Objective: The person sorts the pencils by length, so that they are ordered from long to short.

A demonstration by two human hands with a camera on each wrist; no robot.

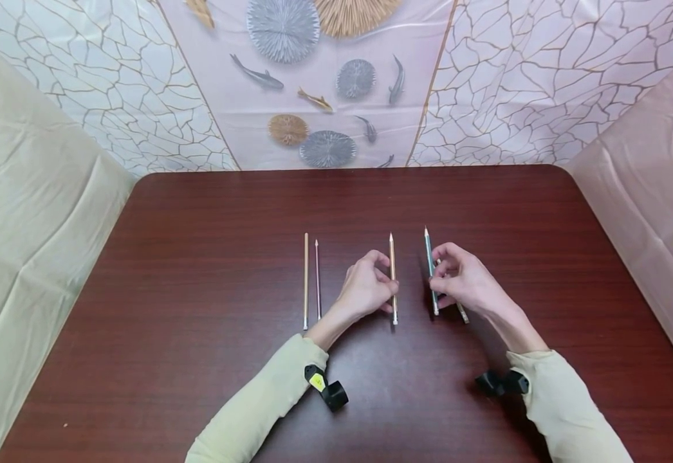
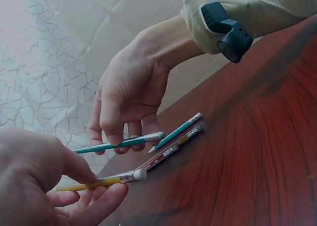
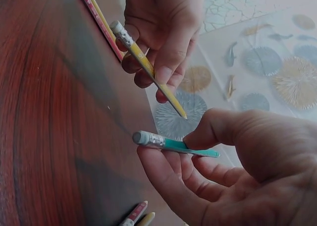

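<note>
My left hand (image 1: 367,286) pinches a yellow pencil (image 1: 392,276) between thumb and fingers, its point away from me and its eraser end toward me. To its right, my right hand (image 1: 466,280) pinches a teal pencil (image 1: 430,263), pointing the same way. Both pencils are held apart, above the table, as the left wrist view shows with the yellow pencil (image 2: 99,182) and teal pencil (image 2: 133,141). Beneath the right hand lie more pencils, mostly hidden from the head view; a second teal pencil (image 2: 176,132) and a red pencil (image 2: 161,157) show there.
Left of my left hand, a yellow pencil (image 1: 305,280) and a dark red pencil (image 1: 317,276) lie side by side on the brown table (image 1: 157,321). Patterned cloth (image 1: 325,96) hangs behind the table's far edge. Plain pale cloth (image 1: 29,244) hangs along both sides.
</note>
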